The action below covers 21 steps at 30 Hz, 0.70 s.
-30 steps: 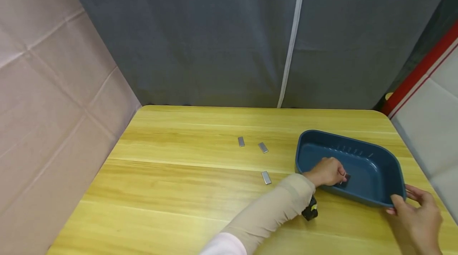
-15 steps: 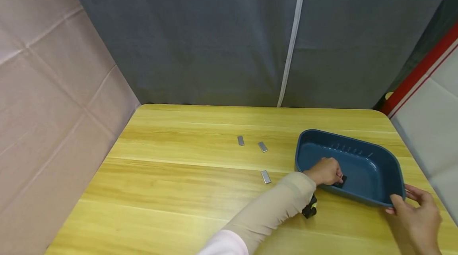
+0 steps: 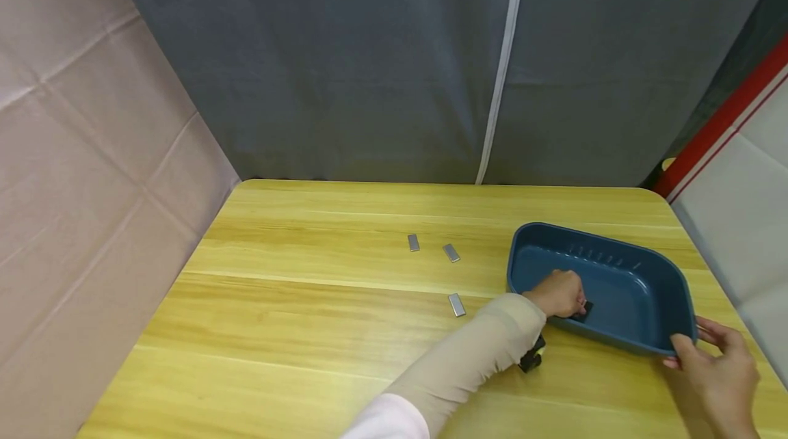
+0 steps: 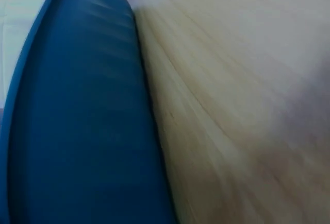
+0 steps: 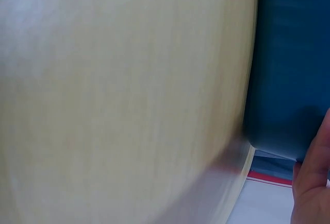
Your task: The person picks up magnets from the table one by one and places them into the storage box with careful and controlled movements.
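Note:
My left hand (image 3: 559, 293) reaches into a dark blue plastic basin (image 3: 646, 261), low by its near wall. Its fingers are curled, with the fingertips pinching a small dark rectangular piece (image 3: 587, 309) that the hand partly hides. My right hand (image 3: 720, 367) grips the basin's near right corner, thumb on the rim and fingers around the outside; in the right wrist view part of that hand (image 5: 314, 177) shows against the basin's outer wall (image 5: 289, 69). The left wrist view shows the basin's outer side (image 4: 93, 110), but the left hand's fingers are out of it.
Three small flat silver-grey rectangular pieces, one nearer (image 3: 457, 305) and two farther back (image 3: 413, 243) (image 3: 451, 252), lie left of the basin on the wooden table (image 3: 277, 329). A grey curtain (image 3: 369, 70) hangs behind. A white panel with a red edge (image 3: 732, 117) borders the right.
The left hand's fingertips have shifted slightly left and down inside the basin, along with the dark piece. The right hand keeps its grip, and the silver-grey pieces lie as before.

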Motion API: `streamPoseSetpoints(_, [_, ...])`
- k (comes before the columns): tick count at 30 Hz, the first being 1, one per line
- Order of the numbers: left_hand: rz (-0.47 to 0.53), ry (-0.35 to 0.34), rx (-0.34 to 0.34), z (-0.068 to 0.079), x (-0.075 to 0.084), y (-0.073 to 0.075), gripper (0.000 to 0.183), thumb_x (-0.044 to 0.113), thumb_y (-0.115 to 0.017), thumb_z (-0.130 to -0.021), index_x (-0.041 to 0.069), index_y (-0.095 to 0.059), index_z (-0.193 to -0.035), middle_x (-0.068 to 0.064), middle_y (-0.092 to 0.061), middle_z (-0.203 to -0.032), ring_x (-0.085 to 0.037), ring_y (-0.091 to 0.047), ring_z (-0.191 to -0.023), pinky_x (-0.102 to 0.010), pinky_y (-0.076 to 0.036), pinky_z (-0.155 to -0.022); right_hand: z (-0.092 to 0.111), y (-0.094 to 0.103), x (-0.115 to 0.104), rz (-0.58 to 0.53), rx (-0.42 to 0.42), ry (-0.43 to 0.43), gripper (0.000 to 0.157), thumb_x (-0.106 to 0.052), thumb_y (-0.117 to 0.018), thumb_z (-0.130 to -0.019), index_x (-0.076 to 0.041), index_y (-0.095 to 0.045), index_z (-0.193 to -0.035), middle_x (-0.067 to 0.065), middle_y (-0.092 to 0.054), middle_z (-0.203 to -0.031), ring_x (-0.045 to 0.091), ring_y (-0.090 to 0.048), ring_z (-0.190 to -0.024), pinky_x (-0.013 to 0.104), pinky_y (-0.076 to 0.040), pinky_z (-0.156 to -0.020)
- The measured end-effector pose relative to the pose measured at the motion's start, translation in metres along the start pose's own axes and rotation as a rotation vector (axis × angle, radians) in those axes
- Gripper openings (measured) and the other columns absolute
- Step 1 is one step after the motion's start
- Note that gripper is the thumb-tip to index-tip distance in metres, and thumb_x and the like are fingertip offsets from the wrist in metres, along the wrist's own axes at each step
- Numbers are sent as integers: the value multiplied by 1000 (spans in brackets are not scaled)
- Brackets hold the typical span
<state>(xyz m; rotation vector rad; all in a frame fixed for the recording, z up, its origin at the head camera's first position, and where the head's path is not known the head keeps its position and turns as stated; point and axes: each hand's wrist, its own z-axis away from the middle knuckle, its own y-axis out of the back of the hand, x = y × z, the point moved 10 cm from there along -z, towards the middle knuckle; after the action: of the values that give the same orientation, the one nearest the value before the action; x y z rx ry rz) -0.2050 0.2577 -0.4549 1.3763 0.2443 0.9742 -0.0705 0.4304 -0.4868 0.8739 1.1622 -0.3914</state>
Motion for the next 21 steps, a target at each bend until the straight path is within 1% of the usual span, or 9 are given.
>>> streamPoseSetpoints(3, [-23, 5, -7, -2, 0, -1, 35, 16, -59, -84, 17, -49, -51, 17, -56, -59, 6, -48, -54, -8, -33, -53, -2, 0, 3, 9, 1, 8, 37, -3, -55, -79, -33, -41, -96, -18, -42, -85, -4, -53, -41, 24, -43, -34])
streamPoseSetpoints(5, [-51, 8, -5, -2, -1, -1, 34, 19, -60, -84, 18, -51, -51, 17, -55, -58, 4, -48, -54, -9, -34, -53, -2, 0, 4, 10, 0, -8, 38, -3, -55, -79, -33, -41, -96, -18, -42, -85, -3, -53, -41, 24, -43, -34])
streamPoseSetpoints(7, [-75, 6, -3, -3, -1, -1, 36, 22, -60, -84, 18, -51, -49, 15, -52, -54, 0, -46, -52, -10, -35, -52, 0, 0, 2, 19, 1, -12, 37, -4, -55, -80, -33, -41, -98, -18, -42, -86, -3, -53, -41, 24, -43, -33])
streamPoseSetpoints(10, [-109, 3, -1, -3, -1, -1, 38, 23, -58, -85, 17, -49, -48, 11, -48, -50, -4, -41, -49, -12, -35, -51, 4, 1, -3, 15, 2, -19, 37, -3, -54, -79, -32, -41, -96, -18, -42, -84, -3, -52, -41, 26, -42, -32])
streamPoseSetpoints(13, [-91, 30, -4, -3, -3, -1, 36, 19, -57, -85, 16, -50, -49, 8, -47, -50, -6, -39, -49, -14, -34, -49, 8, 1, -7, 31, 4, -24, 36, -3, -54, -80, -32, -40, -96, -18, -42, -84, -5, -52, -41, 25, -42, -33])
streamPoseSetpoints(17, [-70, 73, 5, -4, -7, -1, 31, 22, -61, -82, 16, -57, -53, 9, -49, -53, -5, -42, -52, -14, -35, -50, 11, 0, -9, 37, 2, -46, 36, -4, -54, -80, -33, -39, -96, -19, -41, -84, -4, -52, -41, 23, -43, -34])
streamPoseSetpoints(21, [-77, 87, 10, -4, -8, -1, 24, 24, -66, -80, 17, -62, -57, 10, -52, -55, -3, -45, -53, -13, -36, -51, 12, 0, -9, 32, 5, -37, 36, -4, -54, -80, -33, -40, -95, -20, -41, -83, -4, -51, -40, 24, -43, -33])
